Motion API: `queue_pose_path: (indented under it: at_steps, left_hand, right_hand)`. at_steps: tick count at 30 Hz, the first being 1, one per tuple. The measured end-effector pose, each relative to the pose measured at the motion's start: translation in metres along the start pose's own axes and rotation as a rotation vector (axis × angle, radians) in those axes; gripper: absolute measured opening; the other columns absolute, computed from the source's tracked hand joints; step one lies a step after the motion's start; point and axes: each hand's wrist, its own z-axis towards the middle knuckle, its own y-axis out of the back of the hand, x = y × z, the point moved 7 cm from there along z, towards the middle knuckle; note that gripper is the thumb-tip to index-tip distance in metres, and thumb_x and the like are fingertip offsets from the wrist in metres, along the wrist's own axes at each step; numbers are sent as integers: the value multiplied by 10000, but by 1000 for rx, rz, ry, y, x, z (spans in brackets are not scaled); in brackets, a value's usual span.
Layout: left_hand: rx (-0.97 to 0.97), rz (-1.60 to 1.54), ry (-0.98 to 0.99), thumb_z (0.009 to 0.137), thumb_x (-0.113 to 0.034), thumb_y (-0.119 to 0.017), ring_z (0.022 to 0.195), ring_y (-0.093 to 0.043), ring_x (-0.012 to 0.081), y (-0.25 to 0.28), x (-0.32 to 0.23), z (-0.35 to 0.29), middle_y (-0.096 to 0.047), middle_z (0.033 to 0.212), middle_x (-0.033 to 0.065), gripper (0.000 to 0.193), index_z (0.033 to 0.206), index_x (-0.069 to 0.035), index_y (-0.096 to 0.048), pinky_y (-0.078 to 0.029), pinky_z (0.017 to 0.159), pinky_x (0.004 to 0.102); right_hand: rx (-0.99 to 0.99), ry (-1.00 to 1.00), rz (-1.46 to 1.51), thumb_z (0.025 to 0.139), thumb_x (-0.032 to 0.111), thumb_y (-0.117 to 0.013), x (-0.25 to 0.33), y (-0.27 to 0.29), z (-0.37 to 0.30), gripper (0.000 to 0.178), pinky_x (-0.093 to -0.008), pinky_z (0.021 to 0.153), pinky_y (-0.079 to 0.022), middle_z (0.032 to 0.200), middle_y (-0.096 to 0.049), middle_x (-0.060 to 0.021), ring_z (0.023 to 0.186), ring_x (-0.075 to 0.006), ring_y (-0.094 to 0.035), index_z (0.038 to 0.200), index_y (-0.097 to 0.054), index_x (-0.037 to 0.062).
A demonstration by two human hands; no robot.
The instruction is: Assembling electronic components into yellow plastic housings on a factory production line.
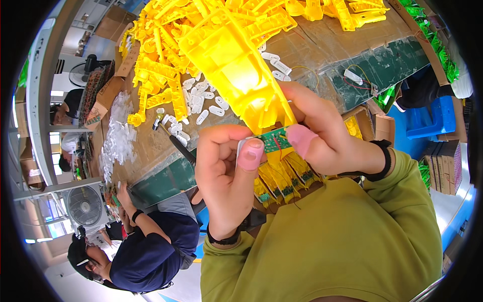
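Note:
A large yellow plastic housing (221, 53), open side up, tilts away from me in front of my chest, its inside brightly lit. At its near end lies a small green circuit board (274, 141) with a red wire on it. My left hand (224, 176) is closed, its thumb and fingers pinching the board's left end; a whitish edge shows by that thumb. My right hand (327, 133) is closed around the housing's right edge, with its thumb pressing at the board's right end. Both thumbs wear pink finger covers. The fingertips behind the housing are hidden.
Yellow plastic parts (156, 45) lie heaped across the table's far side. Small white caps (198, 100) and clear pieces (116, 136) are scattered at left, near a black-handled tool (178, 145). Wired yellow units (287, 176) sit close to my body. A co-worker (151, 251) works at left.

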Motion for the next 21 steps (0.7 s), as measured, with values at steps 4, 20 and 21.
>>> queue_pose_path:
  at_steps: [4,20,21]
  left_hand:
    - [30,-24,80,844,-131,-553,614,-496,55,3,9,0,-547,717,34,197,945,-12,-432,-365,517,156]
    - [127,-178,81,841,-129,-548,612,-502,46,3,15,2,-549,766,36,187,946,-42,-419,-351,477,153]
    - [138,-175,61,840,-132,-550,612,-502,47,1,15,3,-547,763,36,190,945,-45,-418,-352,477,154]
  right_hand:
    - [33,35,-128,759,82,-473,-3,1,-3,403,-296,473,-388,649,-501,-135,511,-223,-509,1135,-393,-38]
    - [85,26,-42,762,118,-521,11,-6,2,394,-321,502,-425,713,-537,-133,576,-246,-566,1102,-395,-36]
    - [86,23,-42,762,118,-521,8,-7,1,394,-321,502,-425,713,-537,-133,576,-246,-566,1102,-395,-36]
